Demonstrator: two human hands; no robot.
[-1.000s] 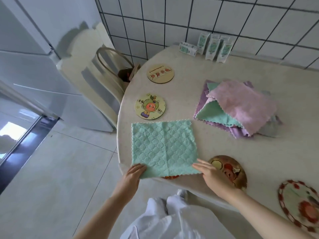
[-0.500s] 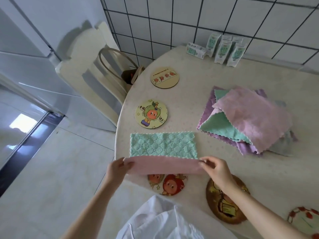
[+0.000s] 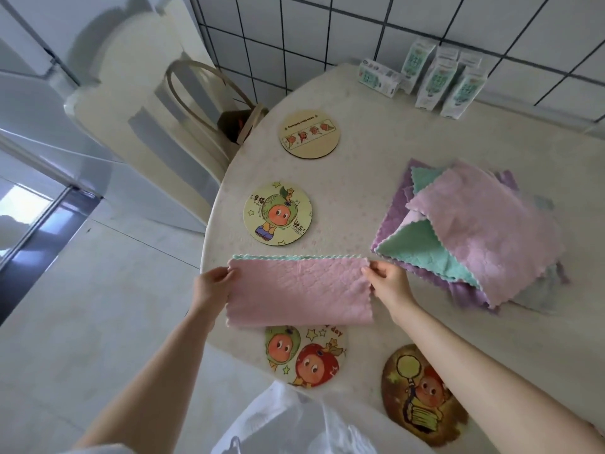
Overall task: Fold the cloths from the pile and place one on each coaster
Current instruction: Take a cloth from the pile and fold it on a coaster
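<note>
The cloth (image 3: 299, 291) is in the lower middle of the frame, at the near edge of the table (image 3: 376, 198). One second ago it lay open with the green side up. Now its near half is brought over the far half, so the pink side is up and only a thin green strip shows along the far edge. The left hand (image 3: 211, 286) pinches the upper left corner of the pink layer and the right hand (image 3: 388, 285) pinches the upper right corner, fingers curled on the fabric. The coaster with two faces (image 3: 306, 355), before mostly hidden under the cloth, now shows just below it, and the brown coaster (image 3: 422, 393) is to its right. The green-hat coaster (image 3: 277, 213) and the pale coaster (image 3: 309, 134) lie bare above the cloth. The pile (image 3: 484, 231) is at the right, as before.
</note>
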